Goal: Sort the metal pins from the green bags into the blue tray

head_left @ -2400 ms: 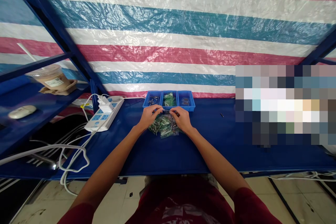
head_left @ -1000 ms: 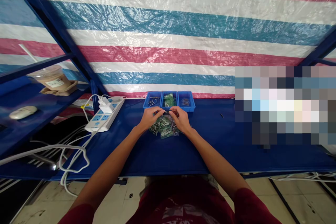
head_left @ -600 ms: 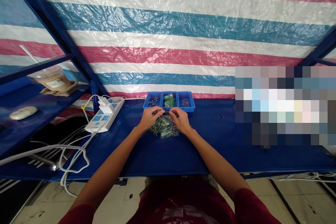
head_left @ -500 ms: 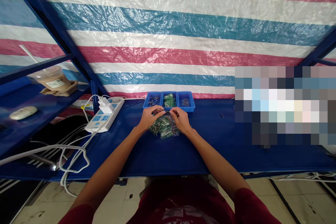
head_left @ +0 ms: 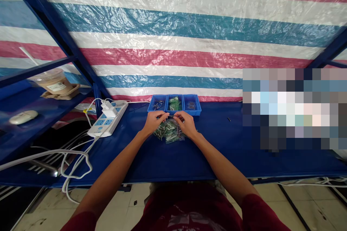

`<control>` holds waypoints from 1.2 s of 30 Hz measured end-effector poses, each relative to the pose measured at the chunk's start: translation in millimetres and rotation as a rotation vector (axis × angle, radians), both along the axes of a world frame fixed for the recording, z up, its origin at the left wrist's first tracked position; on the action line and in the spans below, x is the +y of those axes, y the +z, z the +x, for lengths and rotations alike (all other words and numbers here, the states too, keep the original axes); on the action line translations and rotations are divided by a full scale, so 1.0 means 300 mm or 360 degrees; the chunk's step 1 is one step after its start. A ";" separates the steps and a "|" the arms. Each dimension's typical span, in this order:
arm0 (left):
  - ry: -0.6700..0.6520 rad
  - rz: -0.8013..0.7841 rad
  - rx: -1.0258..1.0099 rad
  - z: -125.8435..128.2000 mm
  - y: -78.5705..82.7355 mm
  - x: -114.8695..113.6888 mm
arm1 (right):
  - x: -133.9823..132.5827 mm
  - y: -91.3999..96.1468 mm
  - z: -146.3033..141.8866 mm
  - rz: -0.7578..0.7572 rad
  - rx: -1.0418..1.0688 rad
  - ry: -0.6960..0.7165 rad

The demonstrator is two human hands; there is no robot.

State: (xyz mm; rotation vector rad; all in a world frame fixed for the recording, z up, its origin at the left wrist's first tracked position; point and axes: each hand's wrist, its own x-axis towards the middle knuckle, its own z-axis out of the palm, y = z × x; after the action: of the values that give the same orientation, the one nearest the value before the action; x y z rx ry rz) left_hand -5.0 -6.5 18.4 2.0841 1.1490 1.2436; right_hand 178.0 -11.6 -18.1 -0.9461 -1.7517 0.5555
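Observation:
My left hand [head_left: 153, 122] and my right hand [head_left: 186, 123] meet over a heap of small green parts and metal pins [head_left: 169, 132] on the blue table [head_left: 173, 155]. Both hands are pinched, and a thin dark pin-like piece [head_left: 170, 116] spans between their fingertips. Just behind the hands stand three small blue trays [head_left: 175, 103]: the left one holds metal pins, the middle one green parts, the right one a few small pieces.
A white power strip [head_left: 107, 120] with plugs and white cables [head_left: 73, 158] lies at the left. A side shelf holds a lidded drink cup [head_left: 54, 81] and a white mouse [head_left: 23, 116]. A stray pin [head_left: 229, 118] lies to the right. Striped tarpaulin closes the back.
Both hands stay over the heap; only the fingertips shift slightly around the thin piece between them.

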 end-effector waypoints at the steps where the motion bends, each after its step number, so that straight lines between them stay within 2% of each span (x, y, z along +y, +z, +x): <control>1: 0.0005 -0.0018 -0.0016 0.000 0.000 0.000 | 0.000 0.000 0.000 0.0014 -0.0001 0.0007; 11: -0.0030 -0.0240 -0.0345 -0.005 -0.018 0.020 | -0.011 0.019 0.000 0.0025 0.0022 -0.0083; 18: -0.0079 -0.0386 -0.0602 0.004 -0.036 0.036 | -0.009 0.011 -0.007 -0.0058 0.0124 -0.0046; 24: -0.0115 -0.0607 -0.0794 0.015 -0.051 0.042 | -0.013 0.011 -0.013 -0.0089 0.0163 -0.0030; 32: -0.0162 -0.0495 -0.0725 0.015 -0.034 0.037 | 0.000 0.004 -0.011 -0.0017 0.0040 -0.0064; 36: -0.0154 -0.0374 -0.0463 0.002 -0.025 0.034 | 0.005 0.002 -0.001 -0.0071 0.0054 -0.0127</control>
State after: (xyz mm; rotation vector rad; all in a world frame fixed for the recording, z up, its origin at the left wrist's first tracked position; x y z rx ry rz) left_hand -4.3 3.6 11.1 1.7020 0.9971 1.2506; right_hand 177.8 -9.9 -17.4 -1.0277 -1.6700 0.5577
